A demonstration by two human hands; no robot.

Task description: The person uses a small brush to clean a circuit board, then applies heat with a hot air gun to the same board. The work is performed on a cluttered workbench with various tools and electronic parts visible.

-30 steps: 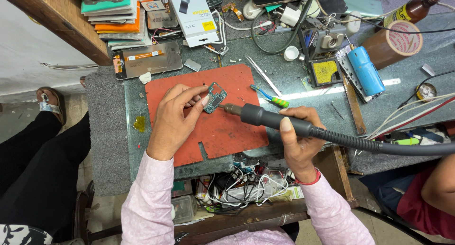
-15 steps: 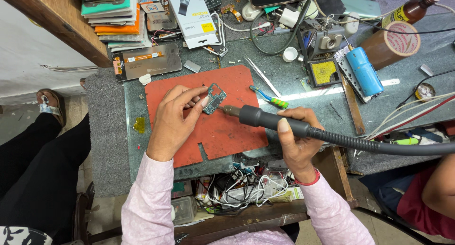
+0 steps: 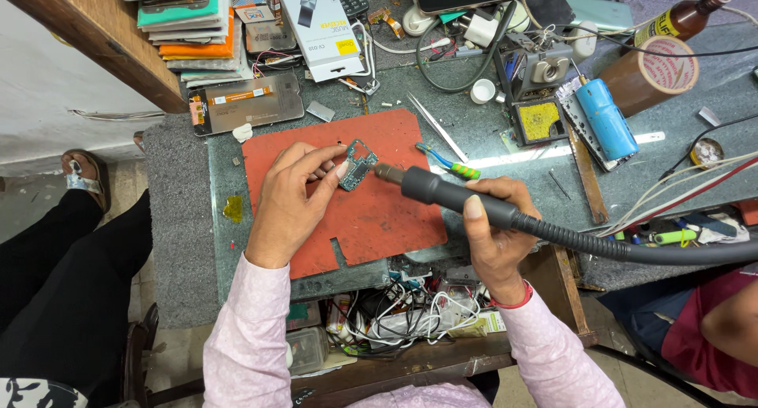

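Observation:
My left hand point(image 3: 292, 199) pinches a small green circuit board point(image 3: 358, 165) by its left edge and holds it just above the red work mat point(image 3: 379, 210). My right hand point(image 3: 493, 234) grips the dark handle of a hot-air tool point(image 3: 450, 193), whose metal nozzle tip points at the right side of the board, almost touching it. A thick ribbed hose point(image 3: 632, 248) runs from the handle off to the right.
Tweezers point(image 3: 437, 126) and a green-and-blue handled tool point(image 3: 452, 165) lie beyond the mat. A phone screen panel point(image 3: 245, 101), stacked boxes point(image 3: 189, 21), a blue cylinder point(image 3: 604, 120), a tape roll point(image 3: 655, 72) and cables crowd the bench. Another person's arm point(image 3: 722, 329) is at the lower right.
The view has shifted slightly. My hands stay in nearly the same pose, with the nozzle tip held close to the board.

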